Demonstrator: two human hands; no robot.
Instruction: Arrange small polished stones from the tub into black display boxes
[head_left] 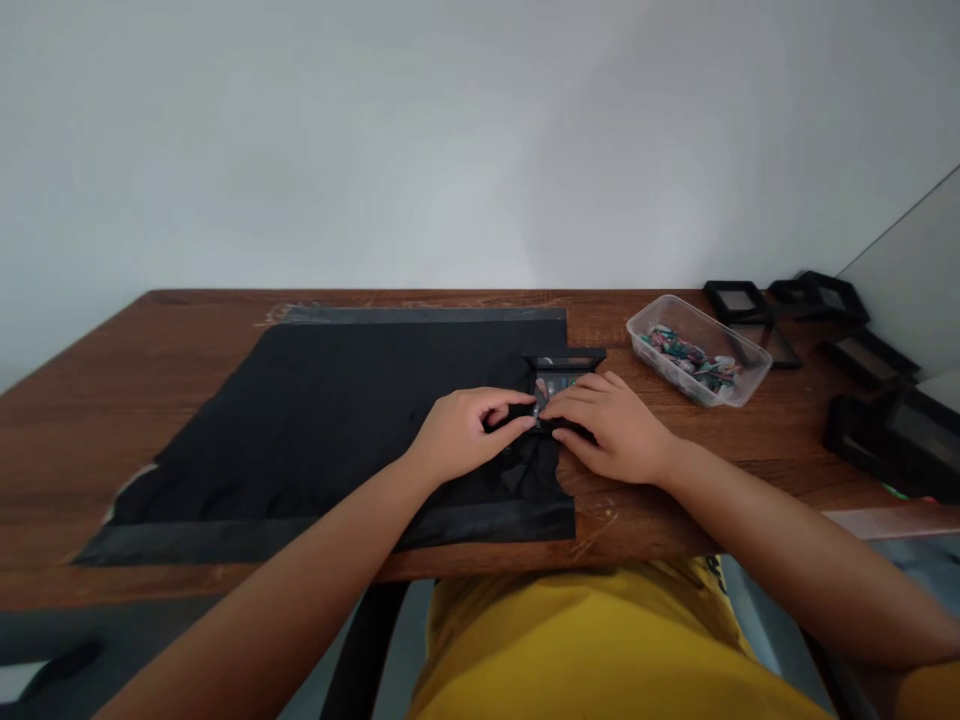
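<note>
A small black case (564, 361) with its lid raised stands at the right edge of a black cloth (337, 400). Small items, some pinkish and some shiny, lie inside it. My left hand (471, 430) is at the case's left side, thumb and forefinger close together at its front left corner. From the right, my right hand (611, 425) reaches over the case, fingertips inside and thumb at the front edge. Whatever is between the fingertips of either hand is too small to make out.
A clear plastic tub (754, 375) of small colourful wrapped pieces sits to the right on the wooden table (712, 450). Several black window-lidded cases (870, 357) lie at the far right. A pale wall rises behind the table.
</note>
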